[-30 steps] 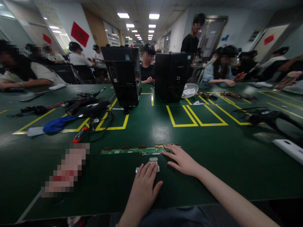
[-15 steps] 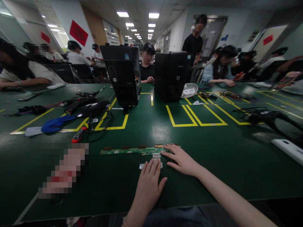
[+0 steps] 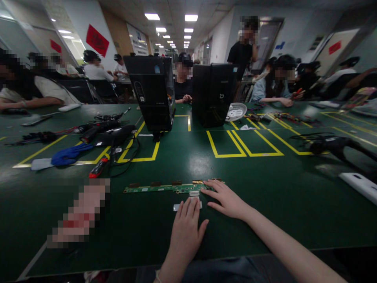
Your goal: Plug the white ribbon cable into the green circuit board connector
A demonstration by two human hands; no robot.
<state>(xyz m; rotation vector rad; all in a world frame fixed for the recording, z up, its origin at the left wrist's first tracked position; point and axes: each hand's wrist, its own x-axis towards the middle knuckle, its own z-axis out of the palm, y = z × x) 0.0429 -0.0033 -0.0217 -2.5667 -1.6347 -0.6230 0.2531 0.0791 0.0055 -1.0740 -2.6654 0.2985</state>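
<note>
A long, narrow green circuit board (image 3: 165, 188) lies across the table in front of me, with brown tabs along its far edge. My right hand (image 3: 225, 198) rests with fingers spread over the board's right end, which it partly covers. Nearer to me, my left hand (image 3: 188, 228) lies flat, thumb apart, its fingertips on a small silvery-white flat piece (image 3: 176, 207). A pale connector (image 3: 194, 193) shows between those fingertips and the board. Most of the silvery piece is hidden under the left fingers.
Two black computer towers (image 3: 151, 94) stand ahead on the green table (image 3: 132, 232). To the left lie a red-and-black screwdriver (image 3: 98, 168), a blue glove (image 3: 69, 154) and cables. A white basket (image 3: 236, 112) and a black stand (image 3: 335, 145) are on the right. Several people sit around.
Both my hands stay in nearly the same place on the board and silvery piece. In the background, the standing person has raised a hand toward the head.
</note>
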